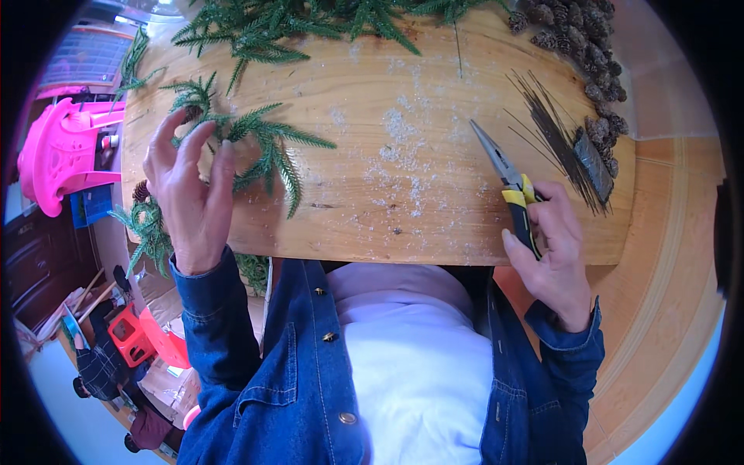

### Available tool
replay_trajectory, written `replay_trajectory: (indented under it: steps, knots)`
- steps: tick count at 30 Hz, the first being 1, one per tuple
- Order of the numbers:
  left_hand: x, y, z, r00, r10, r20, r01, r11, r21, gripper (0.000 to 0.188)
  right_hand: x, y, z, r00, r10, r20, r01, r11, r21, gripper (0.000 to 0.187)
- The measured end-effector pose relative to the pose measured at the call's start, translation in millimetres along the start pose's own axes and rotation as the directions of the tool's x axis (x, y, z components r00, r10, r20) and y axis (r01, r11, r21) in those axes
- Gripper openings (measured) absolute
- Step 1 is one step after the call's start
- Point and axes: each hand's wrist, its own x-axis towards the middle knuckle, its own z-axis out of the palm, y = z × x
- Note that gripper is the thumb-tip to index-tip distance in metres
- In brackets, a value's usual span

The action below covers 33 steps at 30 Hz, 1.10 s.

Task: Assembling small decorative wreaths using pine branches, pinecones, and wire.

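Note:
My left hand (190, 190) is over the table's left side, its fingers curved and apart. It hovers at a green artificial pine sprig (271, 143), and the fingers partly hide the stem. Beside the fingertips sits a brown pine cone (191, 114). My right hand (552, 252) grips needle-nose pliers (518, 209) with black and yellow handles, near the table's right front. The plier jaws look closed and point away, up and to the left, touching no sprig or wire.
Green branches (263, 31) are heaped at the far edge of the wooden table (372, 225). Pine cones (593, 62) and a bundle of thin dark wires (554, 132) lie at right. White flecks dot the middle. Another sprig (147, 225) hangs at left, near a pink plastic chair (62, 155).

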Motion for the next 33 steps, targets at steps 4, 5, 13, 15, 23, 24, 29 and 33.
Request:
replay_trajectory:
  steps: [4, 5, 13, 15, 23, 24, 29, 33]
  knots:
    - [0.7, 0.2, 4.4, 0.995, 0.043, 0.09, -0.054, 0.991, 0.12, 0.017, 3.9, 3.9, -3.3, 0.992, -0.102, -0.072, 0.083, 0.971, -0.226, 0.021]
    - [0.5, 0.0, 4.0, 0.995, 0.052, 0.082, -0.061, 0.993, 0.106, 0.016, 5.7, 3.2, -5.1, 0.989, -0.128, -0.072, 0.1, 0.946, -0.308, 0.022]
    - [-6.2, 30.2, -9.5, 0.945, -0.301, 0.129, 0.311, 0.701, -0.641, 0.011, 16.6, 10.0, -4.2, 0.991, -0.111, -0.068, 0.07, 0.895, -0.441, 0.024]
    - [-8.6, 38.2, -10.0, 0.894, -0.386, 0.226, 0.42, 0.551, -0.721, 0.011, 18.9, 11.6, -3.1, 0.992, -0.108, -0.064, 0.068, 0.891, -0.448, 0.023]
    - [-12.3, 58.1, -8.8, 0.921, -0.283, 0.267, 0.38, 0.502, -0.777, 0.014, 26.6, -15.9, -3.7, 0.962, -0.258, -0.093, 0.155, 0.791, -0.592, 0.033]
    - [-13.6, 64.3, -11.4, 0.919, -0.265, 0.293, 0.388, 0.471, -0.792, 0.014, 28.7, -26.6, -0.6, 0.965, -0.254, -0.061, 0.207, 0.885, -0.417, 0.034]
    - [-8.2, 89.0, -12.5, 0.956, 0.017, 0.292, 0.243, 0.508, -0.827, 0.017, 55.0, -67.4, 30.8, 0.951, -0.309, -0.006, 0.309, 0.951, 0.023, 0.035]
    - [5.7, 88.2, -14.7, 0.967, 0.144, 0.209, 0.049, 0.701, -0.711, 0.021, 60.7, -65.2, 48.2, 0.947, -0.316, 0.053, 0.304, 0.939, 0.162, 0.033]
